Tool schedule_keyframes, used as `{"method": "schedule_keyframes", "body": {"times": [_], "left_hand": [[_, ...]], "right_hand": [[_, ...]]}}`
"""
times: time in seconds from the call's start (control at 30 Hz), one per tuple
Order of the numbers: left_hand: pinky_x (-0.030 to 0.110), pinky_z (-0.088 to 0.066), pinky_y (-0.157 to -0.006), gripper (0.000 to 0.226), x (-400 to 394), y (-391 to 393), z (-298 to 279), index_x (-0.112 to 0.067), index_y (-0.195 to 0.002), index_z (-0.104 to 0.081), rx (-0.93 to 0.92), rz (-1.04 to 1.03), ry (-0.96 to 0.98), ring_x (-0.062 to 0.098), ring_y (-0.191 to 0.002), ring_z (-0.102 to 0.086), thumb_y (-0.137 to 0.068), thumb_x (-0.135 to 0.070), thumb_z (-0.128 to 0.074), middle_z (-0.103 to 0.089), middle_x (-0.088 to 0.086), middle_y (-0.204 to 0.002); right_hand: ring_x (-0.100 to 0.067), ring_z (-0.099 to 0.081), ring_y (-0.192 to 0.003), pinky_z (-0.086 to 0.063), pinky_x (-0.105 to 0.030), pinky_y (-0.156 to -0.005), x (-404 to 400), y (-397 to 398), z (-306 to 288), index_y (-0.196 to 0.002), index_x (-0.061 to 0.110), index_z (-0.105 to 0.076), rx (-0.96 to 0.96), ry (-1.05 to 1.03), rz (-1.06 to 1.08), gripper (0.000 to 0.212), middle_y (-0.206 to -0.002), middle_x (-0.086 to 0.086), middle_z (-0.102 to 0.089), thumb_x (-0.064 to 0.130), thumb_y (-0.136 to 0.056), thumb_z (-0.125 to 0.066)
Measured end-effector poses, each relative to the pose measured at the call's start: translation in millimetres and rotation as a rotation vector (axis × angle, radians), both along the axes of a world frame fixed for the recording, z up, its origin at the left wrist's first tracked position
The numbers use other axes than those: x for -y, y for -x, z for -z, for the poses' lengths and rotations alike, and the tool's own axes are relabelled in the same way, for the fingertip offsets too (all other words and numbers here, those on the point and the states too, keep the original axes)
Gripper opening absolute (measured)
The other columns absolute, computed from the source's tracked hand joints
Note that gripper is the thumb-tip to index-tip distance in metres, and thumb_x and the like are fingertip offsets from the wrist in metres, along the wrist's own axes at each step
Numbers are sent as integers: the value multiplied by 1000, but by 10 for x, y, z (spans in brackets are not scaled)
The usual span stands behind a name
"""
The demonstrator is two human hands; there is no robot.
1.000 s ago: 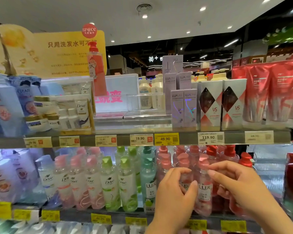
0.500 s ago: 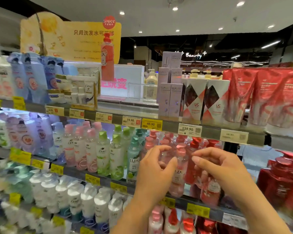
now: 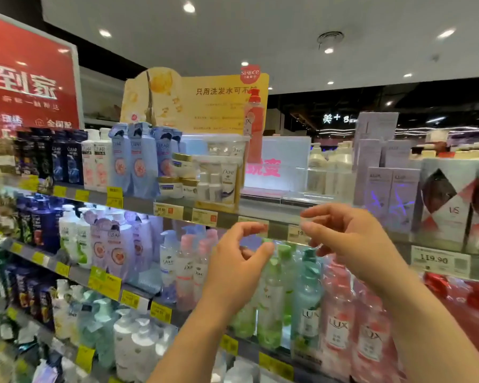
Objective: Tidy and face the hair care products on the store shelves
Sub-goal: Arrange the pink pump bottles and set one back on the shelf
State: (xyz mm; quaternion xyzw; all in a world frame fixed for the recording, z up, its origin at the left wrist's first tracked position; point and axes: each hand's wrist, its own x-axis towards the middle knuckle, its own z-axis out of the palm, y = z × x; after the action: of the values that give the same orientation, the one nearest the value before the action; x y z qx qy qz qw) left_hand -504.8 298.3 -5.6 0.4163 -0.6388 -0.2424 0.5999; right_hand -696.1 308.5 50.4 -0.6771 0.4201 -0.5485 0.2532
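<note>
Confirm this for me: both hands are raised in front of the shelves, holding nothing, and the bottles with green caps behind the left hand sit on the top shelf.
Not quite. In the head view the left hand and right hand hold nothing, but the green-capped bottles stand on the second shelf, under the price-tag rail, not on the top shelf.

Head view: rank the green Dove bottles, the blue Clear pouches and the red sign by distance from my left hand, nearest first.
1. Green Dove bottles, directly behind the left hand.
2. Blue Clear pouches, top shelf, up-left.
3. Red sign, far upper left.

Both hands (image 3: pixel 288 258) off the bottles (image 3: pixel 338 313)
</note>
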Motion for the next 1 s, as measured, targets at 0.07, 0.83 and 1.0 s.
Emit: {"method": "schedule_keyframes", "body": {"times": [0.07, 0.83, 1.0], "left_hand": [[49, -56, -71, 21, 285, -350, -78, -39, -107, -61, 12, -2, 12, 33, -79, -67, -88, -31, -69, -69, 1, -95], [21, -51, -62, 24, 1942, -1367, -1185, -35, -112, -58, 51, 226, 163, 5, -74, -70, -90, -32, -66, -62, -20, -113], [21, -49, -59, 25, 2041, -1309, -1407, -29, -115, -58, 33, 232, 215, 6, -71, -71, -91, -32, -65, -63, -18, -113]], "right_hand": [[-9, -67, -64, -54, -20, -58, 284, -310, -156, -97, 21, -74, 26, 53, 19, 10, -79, -1, -74, 16, -89, -74], [-28, -62, -111, -58, -43, -84, 3242, -940, -1791, -137, 10, -51, -24, -19, 425, 70, -130, -11, -61, 34, -80, -84], [-22, -72, -104, -53, -54, -99, 3398, -978, -1762, -110, 19, -71, -46, -87, 234, 33, -106, -1, -78, 30, -81, -83]]}}
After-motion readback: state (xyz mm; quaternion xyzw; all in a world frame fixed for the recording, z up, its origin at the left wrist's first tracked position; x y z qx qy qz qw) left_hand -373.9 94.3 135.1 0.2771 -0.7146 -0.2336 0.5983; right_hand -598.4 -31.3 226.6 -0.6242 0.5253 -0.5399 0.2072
